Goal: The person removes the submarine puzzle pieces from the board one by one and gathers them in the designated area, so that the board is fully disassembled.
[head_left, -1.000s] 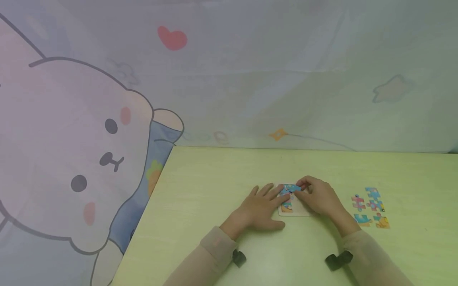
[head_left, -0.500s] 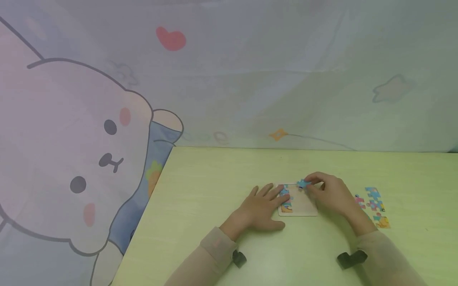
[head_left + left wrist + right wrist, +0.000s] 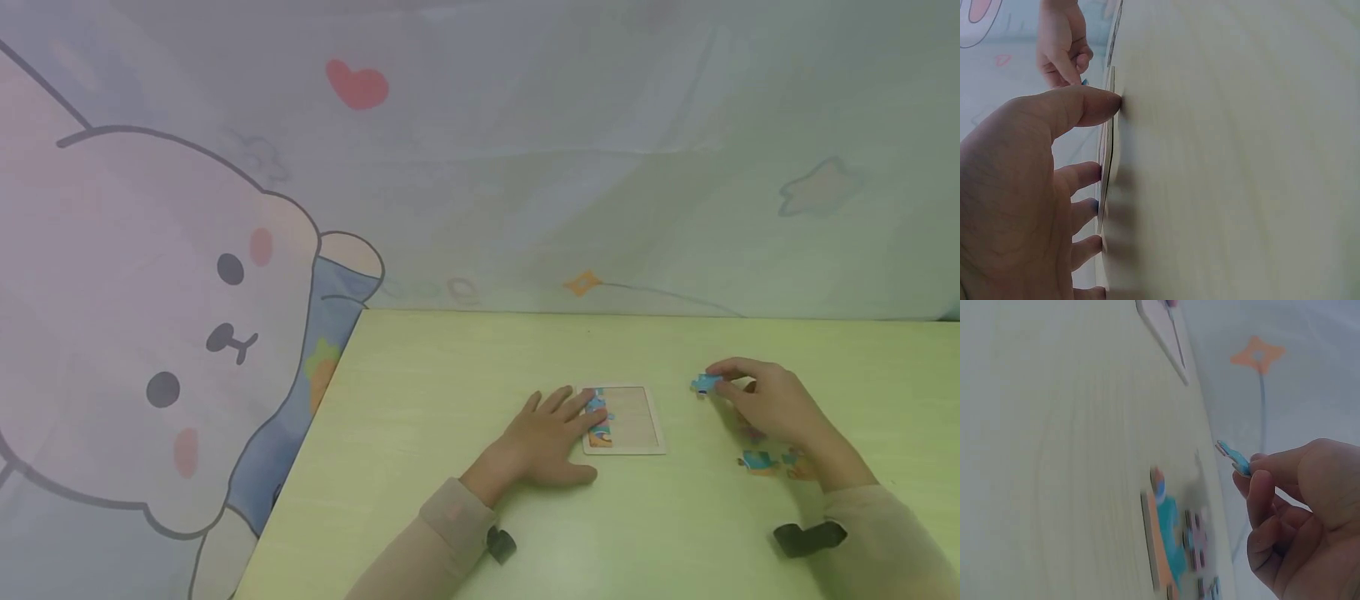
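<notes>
A blue jigsaw puzzle piece (image 3: 705, 383) is pinched between thumb and fingers of my right hand (image 3: 776, 404), to the right of the puzzle tray. In the right wrist view that puzzle piece (image 3: 1235, 457) is held up above the table. My left hand (image 3: 551, 437) lies spread, fingertips on the left side of the square wooden puzzle tray (image 3: 626, 452). A column of joined pieces (image 3: 600, 429) fills the tray's left edge, partly under my fingers; bare wood shows in the rest. The left wrist view shows the thumb and fingers (image 3: 1085, 181) along the tray's edge.
Several loose puzzle pieces lie on the table right of the tray, among them a teal and orange piece (image 3: 759, 462); my right hand and forearm partly cover the others. The light table (image 3: 450, 375) ends at a printed cloth backdrop (image 3: 525, 208).
My right hand has lifted the blue puzzle piece out of the tray and carried it right, toward the loose pieces. My left hand has stayed in place on the tray.
</notes>
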The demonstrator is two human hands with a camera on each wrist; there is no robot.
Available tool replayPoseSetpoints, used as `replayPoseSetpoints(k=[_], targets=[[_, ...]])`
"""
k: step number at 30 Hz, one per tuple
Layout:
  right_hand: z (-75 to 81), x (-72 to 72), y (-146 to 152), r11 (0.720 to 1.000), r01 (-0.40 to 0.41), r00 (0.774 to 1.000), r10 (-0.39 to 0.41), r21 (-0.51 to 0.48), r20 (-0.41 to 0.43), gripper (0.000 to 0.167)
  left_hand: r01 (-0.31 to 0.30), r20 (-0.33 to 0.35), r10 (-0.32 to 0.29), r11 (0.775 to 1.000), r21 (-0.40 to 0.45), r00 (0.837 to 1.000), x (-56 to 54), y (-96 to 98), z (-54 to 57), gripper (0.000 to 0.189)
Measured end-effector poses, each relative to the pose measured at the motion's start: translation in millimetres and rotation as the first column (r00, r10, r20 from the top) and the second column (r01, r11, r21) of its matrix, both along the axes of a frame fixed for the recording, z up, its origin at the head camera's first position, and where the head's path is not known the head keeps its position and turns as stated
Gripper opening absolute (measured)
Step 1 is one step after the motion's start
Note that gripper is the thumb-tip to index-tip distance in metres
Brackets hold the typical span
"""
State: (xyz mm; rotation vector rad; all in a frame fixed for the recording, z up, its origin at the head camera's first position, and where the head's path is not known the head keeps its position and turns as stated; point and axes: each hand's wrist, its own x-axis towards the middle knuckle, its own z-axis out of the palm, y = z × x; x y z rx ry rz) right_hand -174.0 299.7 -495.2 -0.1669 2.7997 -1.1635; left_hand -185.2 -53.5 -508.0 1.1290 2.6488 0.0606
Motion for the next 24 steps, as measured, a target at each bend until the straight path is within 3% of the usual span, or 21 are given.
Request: replayPoseSetpoints(k=[9, 24], targets=[[-10.7, -1.0, 29, 0.997, -0.003, 1.000, 0.004, 0.080, -0.015, 0.036, 0.002, -0.003, -0.002, 1.000, 0.007, 1.000, -1.3, -0.3, -2.8, 0.085], [-13.4, 5.1, 39, 0.994, 0.002, 0.999, -0.006, 0.110, 0.038, 0.037, 0.006, -0.008, -0.006, 1.000, 0.020, 1.000, -1.3, -1.5, -4.8, 0.085]])
